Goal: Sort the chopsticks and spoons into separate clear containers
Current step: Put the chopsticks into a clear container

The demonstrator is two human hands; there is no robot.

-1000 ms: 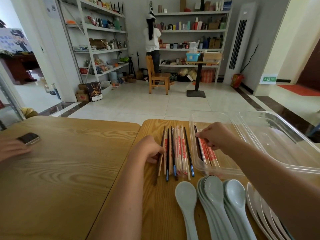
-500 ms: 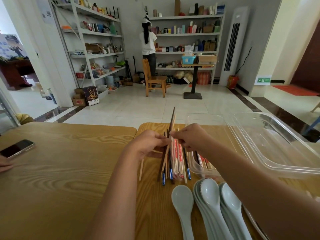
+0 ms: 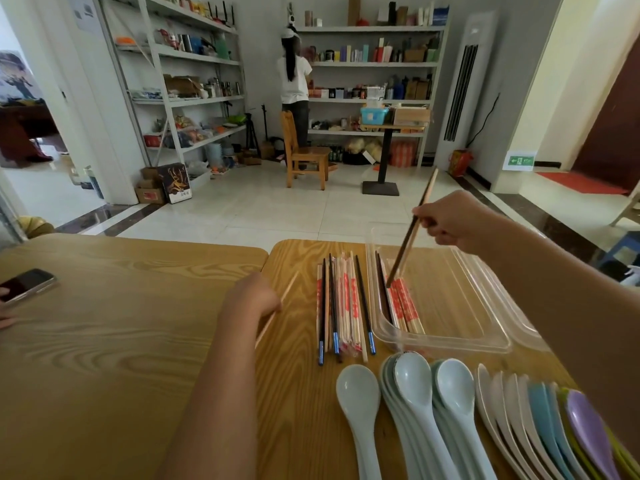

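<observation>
Wood-grain table (image 3: 121, 341) fills the near view, with a tiled room and shelves beyond. Half a second ago both hands met over the row of chopsticks (image 3: 343, 306) in the middle of the table; now they are well apart. The right hand (image 3: 450, 221) has swung right and pinches a pair of chopsticks (image 3: 403, 254), one dark and one pale, tilted steeply with the tips down inside the clear container (image 3: 450, 345), just above the wrapped chopsticks (image 3: 403, 306) already lying along its left wall. The left hand (image 3: 252, 299) has dropped to the table left of the row, over a single pale chopstick (image 3: 289, 289). So one more pair looks about to join the sorted lot. The row is still to be moved, and the spoons (image 3: 415, 393) lie untouched along the near edge.

The left hand's fingers are turned away, so I cannot tell whether it grips the pale chopstick or only rests on it. A second clear container (image 3: 519, 320) overlaps the first on the right; whether it is nested under it or beside it is hard to read through the plastic. The rightmost spoons are cut off by the frame and the right forearm.
</observation>
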